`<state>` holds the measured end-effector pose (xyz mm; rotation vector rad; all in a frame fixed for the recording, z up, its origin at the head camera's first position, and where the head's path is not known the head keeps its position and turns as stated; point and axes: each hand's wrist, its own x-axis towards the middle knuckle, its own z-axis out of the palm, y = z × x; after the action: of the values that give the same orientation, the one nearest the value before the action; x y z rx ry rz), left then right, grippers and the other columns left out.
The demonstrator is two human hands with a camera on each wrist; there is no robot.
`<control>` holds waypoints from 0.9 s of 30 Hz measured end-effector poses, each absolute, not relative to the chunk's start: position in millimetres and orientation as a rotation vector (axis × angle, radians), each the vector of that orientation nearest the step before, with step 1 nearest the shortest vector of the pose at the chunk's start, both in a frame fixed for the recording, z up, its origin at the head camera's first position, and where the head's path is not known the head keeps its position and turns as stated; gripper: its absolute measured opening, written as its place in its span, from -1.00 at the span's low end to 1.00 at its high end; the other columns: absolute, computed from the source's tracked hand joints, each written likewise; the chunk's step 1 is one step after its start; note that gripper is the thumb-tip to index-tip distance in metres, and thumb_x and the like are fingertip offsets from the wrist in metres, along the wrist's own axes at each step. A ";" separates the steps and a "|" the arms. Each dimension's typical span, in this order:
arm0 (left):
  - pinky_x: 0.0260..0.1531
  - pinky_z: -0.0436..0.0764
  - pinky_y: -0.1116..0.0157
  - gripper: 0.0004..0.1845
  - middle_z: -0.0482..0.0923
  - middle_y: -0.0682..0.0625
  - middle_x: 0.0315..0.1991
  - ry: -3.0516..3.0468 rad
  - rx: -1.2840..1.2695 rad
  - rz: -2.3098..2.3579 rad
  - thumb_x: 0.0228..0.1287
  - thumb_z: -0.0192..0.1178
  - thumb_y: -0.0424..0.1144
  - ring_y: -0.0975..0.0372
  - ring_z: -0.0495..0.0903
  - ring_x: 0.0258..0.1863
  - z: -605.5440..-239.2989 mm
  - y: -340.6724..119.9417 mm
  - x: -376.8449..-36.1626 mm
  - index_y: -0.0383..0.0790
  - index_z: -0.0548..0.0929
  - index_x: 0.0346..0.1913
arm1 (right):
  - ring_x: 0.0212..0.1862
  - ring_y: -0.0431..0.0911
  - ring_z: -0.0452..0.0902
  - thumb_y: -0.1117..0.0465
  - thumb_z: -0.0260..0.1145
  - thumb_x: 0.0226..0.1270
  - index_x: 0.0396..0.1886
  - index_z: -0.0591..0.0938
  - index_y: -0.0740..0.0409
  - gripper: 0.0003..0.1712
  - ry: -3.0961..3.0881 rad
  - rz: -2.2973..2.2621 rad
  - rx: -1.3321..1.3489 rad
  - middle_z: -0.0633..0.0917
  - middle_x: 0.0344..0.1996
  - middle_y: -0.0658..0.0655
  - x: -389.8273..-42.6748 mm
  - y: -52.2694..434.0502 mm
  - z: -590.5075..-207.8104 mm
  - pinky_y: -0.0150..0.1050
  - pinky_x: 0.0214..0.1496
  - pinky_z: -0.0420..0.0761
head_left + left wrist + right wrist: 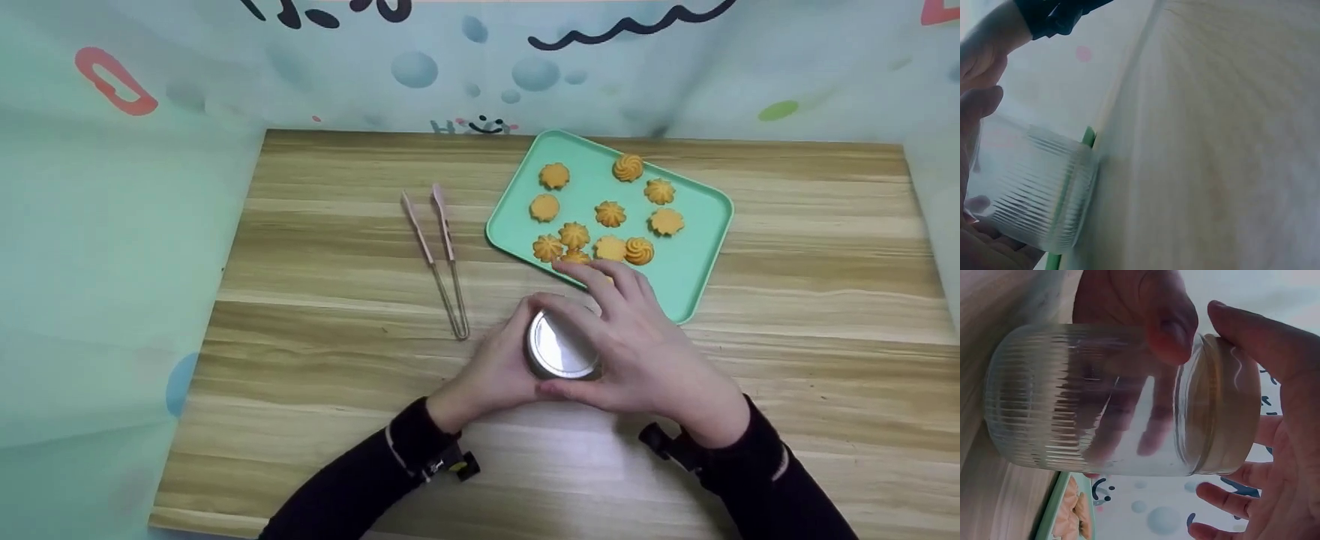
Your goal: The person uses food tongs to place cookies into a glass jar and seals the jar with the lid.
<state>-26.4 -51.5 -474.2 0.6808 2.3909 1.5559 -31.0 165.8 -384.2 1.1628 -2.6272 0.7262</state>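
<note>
My sleeves: dark, both coming in from the near edge of the table [315,420], each with a small black camera strapped at the wrist.
My left hand [499,367]: fingers curled round the ribbed glass body of the jar [1089,396]; I grip it from the left side.
My right hand [645,352]: lies over the jar's top from the right, thumb and fingers bent round the lid [561,345]; I grip the lid.
Jar: clear, ribbed, empty as far as I can see; it stands upright on the table, near the middle, a little toward the near edge, with its base on the wood.
Lid: silver and round from above, sitting on the jar's mouth.
Tongs [439,251]: pink arms with a metal hinge end, lying flat on the table to the left of the jar, apart from it, tips pointing to the far edge.
Tray [694,255]: mint green, set askew just beyond my right hand, toward the table's far right; its near corner is just beside my knuckles.
Cookies [610,214]: about ten orange swirled ones spread across the tray, some touching in the near cluster.
Backdrop: pale cloth with bubbles and dark scribbles, hanging past the far edge.
</note>
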 end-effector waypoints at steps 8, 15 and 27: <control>0.53 0.47 0.03 0.19 0.50 -0.18 0.50 2.478 0.663 1.526 -0.05 0.74 0.02 -0.01 0.52 0.47 -485.4 -46.3 -31.5 -0.24 0.30 0.61 | 0.20 0.16 0.46 -0.37 0.61 0.22 0.50 0.59 -0.02 -0.04 -2.640 0.734 1.133 0.59 0.25 0.18 -30.9 164.3 -389.1 0.12 0.31 0.50; 0.56 0.43 0.07 0.12 0.51 -0.17 0.49 2.401 0.655 1.613 -0.06 0.70 -0.10 0.02 0.50 0.48 -492.1 -39.4 -39.5 -0.21 0.34 0.59 | 0.15 0.17 0.43 -0.30 0.57 0.33 0.41 0.61 0.06 -0.17 -2.664 0.732 1.065 0.58 0.17 0.21 -29.7 161.7 -389.6 0.04 0.22 0.61; 0.54 0.45 0.19 0.04 0.49 -0.29 0.50 2.353 0.765 1.680 0.09 0.52 -0.27 -0.04 0.53 0.47 -501.1 -34.6 -52.7 -0.41 0.27 0.63 | 0.03 0.20 0.39 -0.08 0.49 0.08 0.05 0.58 0.22 -0.36 -2.640 0.622 1.017 0.55 0.04 0.26 -39.5 140.9 -397.2 0.07 0.05 0.56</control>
<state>-52.7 -34.6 -501.1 0.7654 2.3534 1.6799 -39.5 140.9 -397.2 1.0170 -2.6400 0.6220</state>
